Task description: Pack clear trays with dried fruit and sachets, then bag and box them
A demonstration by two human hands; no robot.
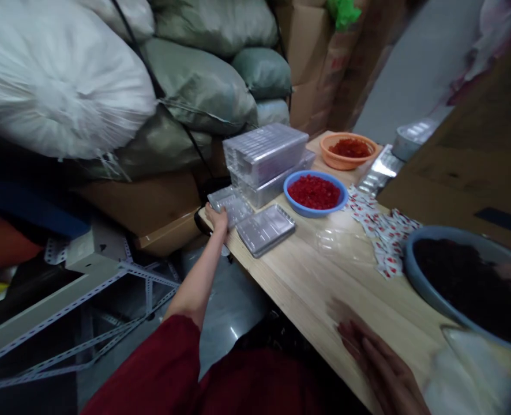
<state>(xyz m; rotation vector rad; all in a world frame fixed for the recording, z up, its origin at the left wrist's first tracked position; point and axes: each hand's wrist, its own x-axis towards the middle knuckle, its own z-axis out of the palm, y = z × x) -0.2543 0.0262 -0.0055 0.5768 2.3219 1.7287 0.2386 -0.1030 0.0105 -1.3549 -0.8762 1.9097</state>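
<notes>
My left hand (217, 219) reaches to the far left edge of the table, its fingers closed on the near edge of a clear plastic tray (233, 203). Beside that tray lies a low stack of similar clear trays (267, 229). My right hand (380, 363) is near the front edge of the wooden table (311, 282), somewhat blurred. Its fingers are stretched out close together, and I make out nothing held. A thin clear plastic piece (342, 243) lies between the hands, and a blue bowl of red bits (290, 199) stands beyond the stack.
Tall stacks of clear trays (266, 153) stand at the back. An orange basin (335, 163), scattered small printed packets (387, 236) and a large basin of dark stuff (417, 282) line the right. Bulging sacks (195, 86) and a metal frame (104, 288) are at the left.
</notes>
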